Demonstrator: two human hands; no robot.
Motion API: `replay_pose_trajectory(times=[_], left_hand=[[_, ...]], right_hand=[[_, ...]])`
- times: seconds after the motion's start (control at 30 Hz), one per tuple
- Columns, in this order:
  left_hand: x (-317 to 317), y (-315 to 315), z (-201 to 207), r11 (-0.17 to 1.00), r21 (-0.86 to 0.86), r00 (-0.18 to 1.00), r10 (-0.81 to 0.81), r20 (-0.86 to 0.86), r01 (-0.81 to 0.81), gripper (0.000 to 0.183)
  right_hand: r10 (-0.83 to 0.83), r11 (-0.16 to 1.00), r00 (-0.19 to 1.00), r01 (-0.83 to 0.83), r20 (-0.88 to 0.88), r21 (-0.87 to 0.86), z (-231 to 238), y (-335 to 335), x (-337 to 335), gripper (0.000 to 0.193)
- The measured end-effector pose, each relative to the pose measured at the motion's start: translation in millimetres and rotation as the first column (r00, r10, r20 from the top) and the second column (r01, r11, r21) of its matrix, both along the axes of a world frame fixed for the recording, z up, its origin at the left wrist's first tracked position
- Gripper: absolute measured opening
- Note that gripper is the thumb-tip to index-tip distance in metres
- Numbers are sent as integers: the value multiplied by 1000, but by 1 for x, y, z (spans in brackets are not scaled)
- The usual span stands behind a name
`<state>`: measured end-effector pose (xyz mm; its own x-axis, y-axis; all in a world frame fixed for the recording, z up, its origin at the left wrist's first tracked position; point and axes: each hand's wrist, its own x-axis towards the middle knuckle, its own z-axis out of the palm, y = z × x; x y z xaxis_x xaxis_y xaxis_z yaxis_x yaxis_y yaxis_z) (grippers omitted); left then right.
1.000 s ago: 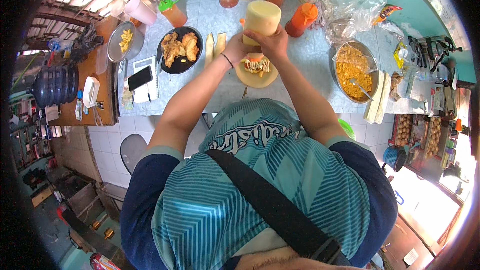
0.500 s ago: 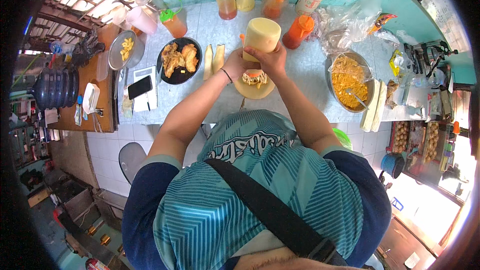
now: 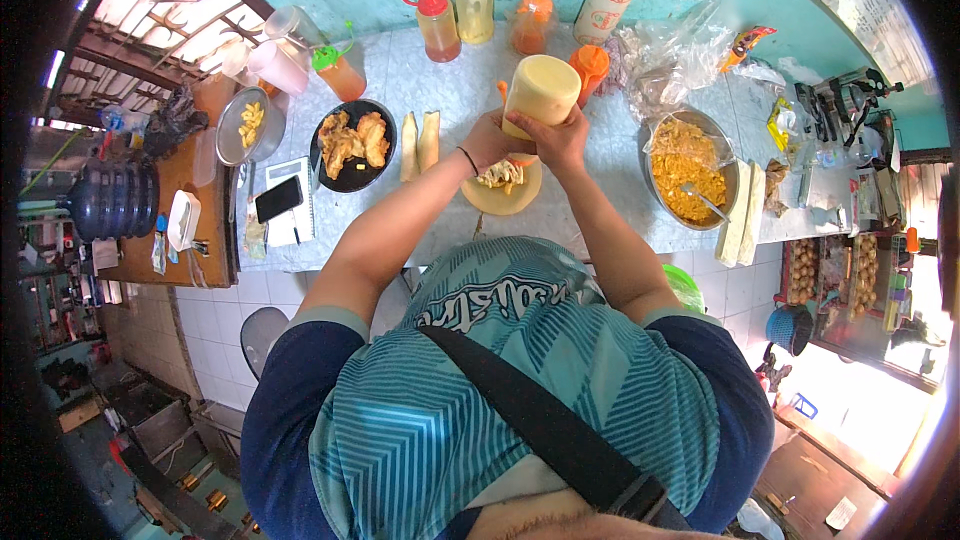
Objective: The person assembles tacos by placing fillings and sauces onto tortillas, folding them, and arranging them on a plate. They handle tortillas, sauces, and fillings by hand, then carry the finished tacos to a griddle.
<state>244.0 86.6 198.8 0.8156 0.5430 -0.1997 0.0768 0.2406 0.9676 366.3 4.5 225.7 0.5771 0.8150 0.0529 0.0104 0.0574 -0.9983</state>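
Both hands grip a squeeze bottle [image 3: 545,86] of pale yellow sauce, its base tipped up toward me. My left hand [image 3: 492,143] wraps its lower part from the left, and my right hand [image 3: 558,136] closes round it from the right. Beneath them lies a flat round wrap [image 3: 492,202] topped with a pile of shredded filling [image 3: 503,174]. The bottle's nozzle is hidden behind my hands. Just left of the wrap lie two pale rolled wraps [image 3: 429,141], and beyond them stands a black plate [image 3: 357,176] of fried chicken pieces [image 3: 352,141].
At right, a metal bowl [image 3: 735,202] holds orange-yellow filling and a spoon, with more rolled wraps [image 3: 742,212] beside it. Sauce bottles with red [image 3: 437,28], blue [image 3: 474,2] and orange [image 3: 588,70] caps stand along the back. A phone [image 3: 279,199] rests on a notebook at left.
The bottle and both hands have shifted slightly right and downward in the picture. The whole view has also tilted a little. Both hands keep their hold.
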Motion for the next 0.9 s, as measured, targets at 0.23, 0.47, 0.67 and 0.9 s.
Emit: replay_pose_trajectory(times=[0.23,0.47,0.67,0.9], left_hand=[[17,-5,-6,922,331,975,-152,-161,199,66],[-8,-30,-55,605,785,974,225,-4,-136,44],[-102,-61,-107,389,777,838,20,-545,496,28],[-95,-71,-153,129,852,845,121,-521,507,19]], right_hand=[[-181,983,983,182,12,-10,-46,-18,14,56],[-457,845,499,503,-736,-184,-99,-60,36,56],[-210,904,111,401,-971,-149,-158,-98,109,48],[-171,917,-203,326,-964,-231,-206,-121,168,42]])
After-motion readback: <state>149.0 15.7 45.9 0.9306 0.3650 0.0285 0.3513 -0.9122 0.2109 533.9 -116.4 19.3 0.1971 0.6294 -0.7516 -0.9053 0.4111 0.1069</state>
